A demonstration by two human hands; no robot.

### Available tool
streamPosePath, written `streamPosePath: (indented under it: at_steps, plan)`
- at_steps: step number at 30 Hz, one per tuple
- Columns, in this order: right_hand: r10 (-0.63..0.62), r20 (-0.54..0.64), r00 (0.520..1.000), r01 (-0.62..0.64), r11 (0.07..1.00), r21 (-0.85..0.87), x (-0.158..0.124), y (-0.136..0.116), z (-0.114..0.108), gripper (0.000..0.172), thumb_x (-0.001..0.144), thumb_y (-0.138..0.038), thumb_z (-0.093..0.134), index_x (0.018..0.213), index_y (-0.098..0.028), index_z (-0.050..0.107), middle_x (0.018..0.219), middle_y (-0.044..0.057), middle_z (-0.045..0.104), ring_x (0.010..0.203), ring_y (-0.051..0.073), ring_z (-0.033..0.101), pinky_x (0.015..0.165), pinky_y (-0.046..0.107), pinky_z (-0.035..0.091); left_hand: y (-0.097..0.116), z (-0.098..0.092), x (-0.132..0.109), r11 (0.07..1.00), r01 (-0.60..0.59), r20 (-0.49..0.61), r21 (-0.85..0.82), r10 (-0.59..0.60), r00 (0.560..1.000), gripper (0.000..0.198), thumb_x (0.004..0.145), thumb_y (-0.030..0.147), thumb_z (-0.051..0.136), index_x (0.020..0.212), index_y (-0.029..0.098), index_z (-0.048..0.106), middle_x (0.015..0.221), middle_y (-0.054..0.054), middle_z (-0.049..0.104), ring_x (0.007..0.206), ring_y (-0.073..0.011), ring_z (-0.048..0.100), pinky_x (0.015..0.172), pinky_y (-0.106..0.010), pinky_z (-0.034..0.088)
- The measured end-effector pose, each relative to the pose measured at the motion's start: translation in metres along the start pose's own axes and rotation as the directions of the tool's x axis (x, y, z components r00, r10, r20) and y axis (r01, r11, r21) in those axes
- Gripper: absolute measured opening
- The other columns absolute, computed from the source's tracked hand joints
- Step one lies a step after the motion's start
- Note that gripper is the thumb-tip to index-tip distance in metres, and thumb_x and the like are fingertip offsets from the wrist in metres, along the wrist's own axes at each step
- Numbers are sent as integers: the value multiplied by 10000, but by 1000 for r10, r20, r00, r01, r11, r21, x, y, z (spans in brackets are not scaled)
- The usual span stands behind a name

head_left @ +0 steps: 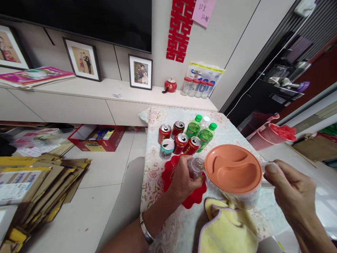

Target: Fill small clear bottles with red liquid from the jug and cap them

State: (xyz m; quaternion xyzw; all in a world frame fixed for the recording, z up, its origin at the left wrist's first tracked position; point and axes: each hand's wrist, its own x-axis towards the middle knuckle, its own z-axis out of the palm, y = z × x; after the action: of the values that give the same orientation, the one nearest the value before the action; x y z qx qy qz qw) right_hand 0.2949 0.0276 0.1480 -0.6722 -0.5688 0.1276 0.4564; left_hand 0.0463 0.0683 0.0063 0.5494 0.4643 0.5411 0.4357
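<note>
My left hand is closed around a small clear bottle, held tilted at the spout side of a jug. The jug has a clear body and an orange lid. My right hand grips the jug's white handle from the right. Both hands hover over a red scalloped mat on the floral tablecloth. A yellow cloth lies just in front of the jug.
Behind the jug stand several red cans, one teal can and green-capped bottles. A TV cabinet with framed photos runs along the wall. Flattened cardboard lies on the floor at left, a pink basket at right.
</note>
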Motion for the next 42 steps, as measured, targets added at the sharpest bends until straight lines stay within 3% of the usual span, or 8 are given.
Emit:
streamPosePath:
  at_steps: [11, 21, 30, 35, 42]
  plan:
    - [-19, 24, 1000, 20, 1000, -14, 1, 7, -3, 502, 884, -655, 756, 690, -215, 610, 681, 1, 459, 661, 160, 372, 593, 317, 276, -1, 0, 0, 1000, 10, 3, 2, -10, 1000, 671, 654, 281, 859, 1216, 243, 495, 1178, -118, 693, 1096, -379, 743, 913, -525, 620]
    - [-6, -19, 1000, 6, 1000, -12, 0, -7, 1, 558, 826, -714, 767, 629, -219, 602, 633, 6, 433, 626, 157, 358, 560, 318, 256, 1, -1, 0, 999, 31, 11, 13, -31, 999, 680, 647, 272, 862, 1213, 261, 487, 1206, -152, 689, 1104, -407, 739, 923, -534, 613]
    - [-26, -10, 1000, 26, 1000, 12, 0, -1, 1, 485, 886, -647, 763, 689, -223, 633, 692, 0, 462, 686, 167, 384, 628, 330, 270, 0, 0, 0, 1000, 31, 22, 1, -31, 999, 678, 654, 268, 840, 1224, 218, 476, 1208, -169, 691, 1117, -405, 742, 891, -509, 615]
    - [-39, -11, 999, 40, 999, 16, -2, -2, 2, 507, 897, -646, 751, 673, -220, 590, 680, -5, 432, 682, 167, 368, 638, 336, 256, -1, 0, -1, 999, 34, 29, -28, -34, 999, 655, 664, 271, 843, 1212, 236, 486, 1151, -119, 718, 1086, -374, 759, 850, -461, 627]
    - [-32, 3, 999, 33, 999, -11, 1, 4, 0, 500, 895, -655, 749, 691, -222, 603, 681, -5, 443, 674, 165, 369, 621, 330, 260, 0, 1, 0, 1000, 23, 17, -19, -23, 1000, 658, 647, 254, 855, 1195, 236, 491, 1122, -115, 709, 1089, -390, 757, 862, -483, 624]
